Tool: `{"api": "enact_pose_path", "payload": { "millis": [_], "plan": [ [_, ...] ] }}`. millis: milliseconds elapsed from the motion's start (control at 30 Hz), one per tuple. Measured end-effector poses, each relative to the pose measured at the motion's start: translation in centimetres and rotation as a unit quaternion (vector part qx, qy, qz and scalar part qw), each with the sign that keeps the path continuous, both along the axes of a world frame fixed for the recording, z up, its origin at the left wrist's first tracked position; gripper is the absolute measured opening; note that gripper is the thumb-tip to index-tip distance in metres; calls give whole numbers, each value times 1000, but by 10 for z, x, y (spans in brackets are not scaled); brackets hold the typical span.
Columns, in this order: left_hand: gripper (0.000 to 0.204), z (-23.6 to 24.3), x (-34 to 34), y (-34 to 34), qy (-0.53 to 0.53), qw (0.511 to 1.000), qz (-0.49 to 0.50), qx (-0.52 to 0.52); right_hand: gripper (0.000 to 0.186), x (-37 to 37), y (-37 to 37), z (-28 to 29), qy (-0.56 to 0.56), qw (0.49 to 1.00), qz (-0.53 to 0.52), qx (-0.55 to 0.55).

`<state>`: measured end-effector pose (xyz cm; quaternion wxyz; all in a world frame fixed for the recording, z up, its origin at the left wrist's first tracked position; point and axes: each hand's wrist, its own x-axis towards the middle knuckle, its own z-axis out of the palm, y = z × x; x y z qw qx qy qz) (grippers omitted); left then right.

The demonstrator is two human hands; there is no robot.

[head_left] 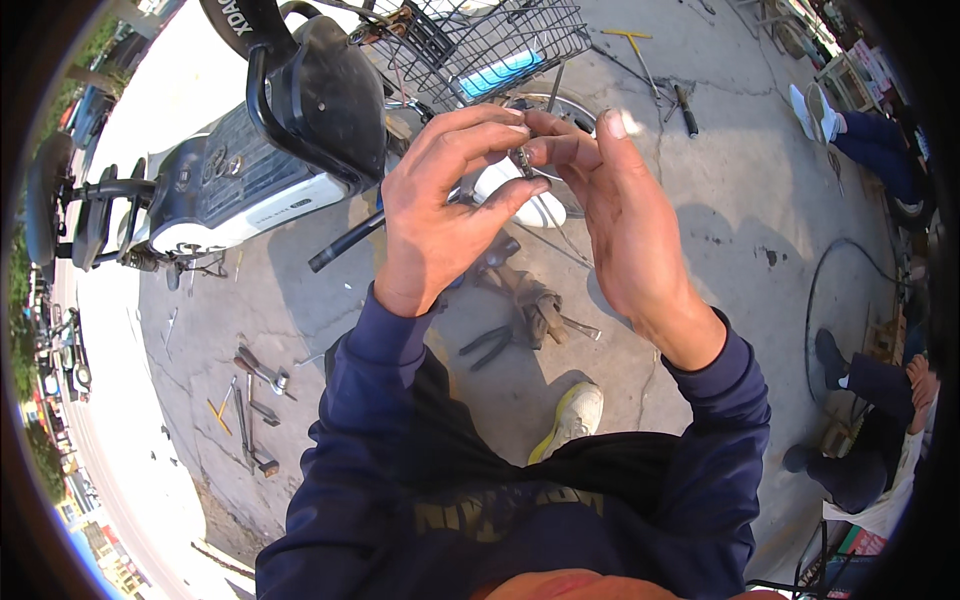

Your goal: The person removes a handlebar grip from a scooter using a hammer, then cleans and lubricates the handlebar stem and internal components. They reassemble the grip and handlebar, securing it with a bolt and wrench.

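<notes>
Pinching a small metal part [521, 157] between both sets of fingertips, the left hand [440, 215] and right hand [625, 225] are meeting at chest height; each grip is pressing closed on it, left thumb underneath, above the scooter's wire basket [480, 45].

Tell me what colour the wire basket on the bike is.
Black wire basket, clearest in the head view.

Navy long sleeves [350, 420] (ribbed cuffs), pale sneaker [572, 418].

Concrete floor [720, 190]: pliers [487, 346], wrenches [258, 372], hammers [530, 310].
</notes>
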<state>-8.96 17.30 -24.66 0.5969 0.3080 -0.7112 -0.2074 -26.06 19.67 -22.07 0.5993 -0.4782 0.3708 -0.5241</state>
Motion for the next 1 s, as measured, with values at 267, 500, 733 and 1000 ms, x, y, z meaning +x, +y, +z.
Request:
{"api": "enact_pose_path", "payload": {
  "millis": [267, 500, 733, 1000],
  "plan": [
    [46, -5, 5, -4, 7, 999, 44, 7, 76, -4, 9, 5, 170, 968, 2, -183],
    [47, -4, 8, -4, -14, 999, 50, 13, 72, -5, 9, 3, 315, 844, -66, -430],
    [45, -5, 7, -3, 11, 999, 51, -2, 63, -10, 13, 12, 322, 880, -55, -344],
    [45, 4, 3, -2, 13, 998, 50, 38, 68, -13, 8, 27, 227, 885, -84, -399]
  ]
}}
